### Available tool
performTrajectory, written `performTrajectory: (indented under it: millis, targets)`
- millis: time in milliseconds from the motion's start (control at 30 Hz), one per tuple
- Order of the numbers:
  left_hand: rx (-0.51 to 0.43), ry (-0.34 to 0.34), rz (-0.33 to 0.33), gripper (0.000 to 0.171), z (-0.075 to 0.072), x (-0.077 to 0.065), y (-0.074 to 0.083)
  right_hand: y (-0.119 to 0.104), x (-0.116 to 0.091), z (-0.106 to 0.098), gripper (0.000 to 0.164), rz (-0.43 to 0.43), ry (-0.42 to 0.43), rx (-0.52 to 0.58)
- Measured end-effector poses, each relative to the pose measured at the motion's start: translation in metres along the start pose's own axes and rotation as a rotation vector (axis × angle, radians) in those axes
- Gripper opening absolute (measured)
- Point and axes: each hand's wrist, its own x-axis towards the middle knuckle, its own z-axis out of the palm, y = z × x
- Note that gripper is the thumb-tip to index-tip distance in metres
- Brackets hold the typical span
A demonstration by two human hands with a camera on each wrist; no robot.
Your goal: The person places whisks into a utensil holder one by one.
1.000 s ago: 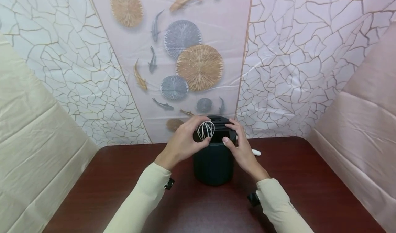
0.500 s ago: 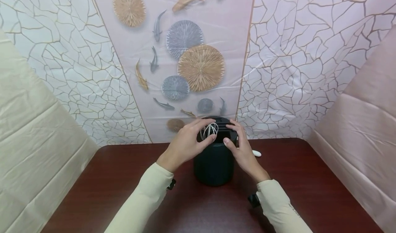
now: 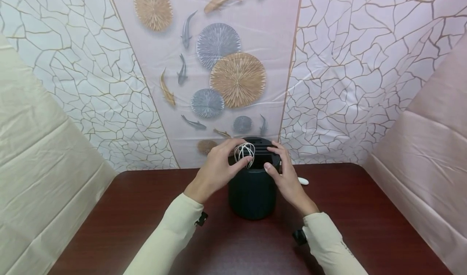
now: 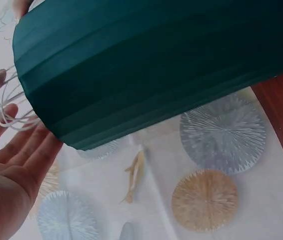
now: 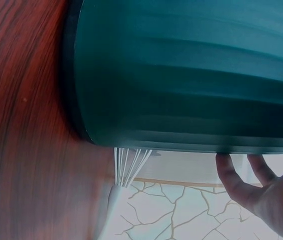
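A dark green utensil holder (image 3: 251, 196) with a black slotted top stands upright on the table. The wire loops of a whisk (image 3: 246, 146) rise from its front opening, and the rest of that whisk is hidden inside. My left hand (image 3: 213, 169) has thumb and fingers around these loops at the left of the rim. In the left wrist view the whisk wires (image 4: 7, 120) lie between thumb and fingers. My right hand (image 3: 288, 181) grips the holder's right side near the top, thumb at the front rim, fingers toward the back.
Behind the holder, a white handle (image 3: 303, 181) lies on the dark red wooden table (image 3: 153, 210). The right wrist view shows white wires (image 5: 126, 167) joined to that handle. A patterned cloth (image 3: 233, 31) hangs along the table's back edge, with pale cloth panels at both sides.
The whisk loops have turned in my left hand. That hand shifted a little right, then slightly back left. My right hand keeps its place on the holder.
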Motion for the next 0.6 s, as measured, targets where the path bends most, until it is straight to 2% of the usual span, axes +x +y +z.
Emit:
performTrajectory:
  millis: [200,333,500,600]
  targets:
    - [-0.077,-0.006,-0.007,0.043,-0.0017,-0.0001,-0.0029,-0.0002,-0.0004,0.0001,0.053,0.003,0.005,0.000]
    - [-0.108,-0.028,-0.015,0.049,-0.0037,0.0014,-0.0033,0.0001,0.0007,-0.0005,0.053,-0.001,-0.003,0.002]
    - [-0.064,-0.092,-0.023,0.064,-0.0044,0.0003,-0.0026,0.0010,0.0005,-0.0010,0.054,0.001,-0.010,0.002]
    - [-0.048,-0.104,-0.046,0.069,-0.0033,-0.0017,-0.0029,0.0014,0.0005,0.0005,0.054,-0.004,-0.013,0.001]
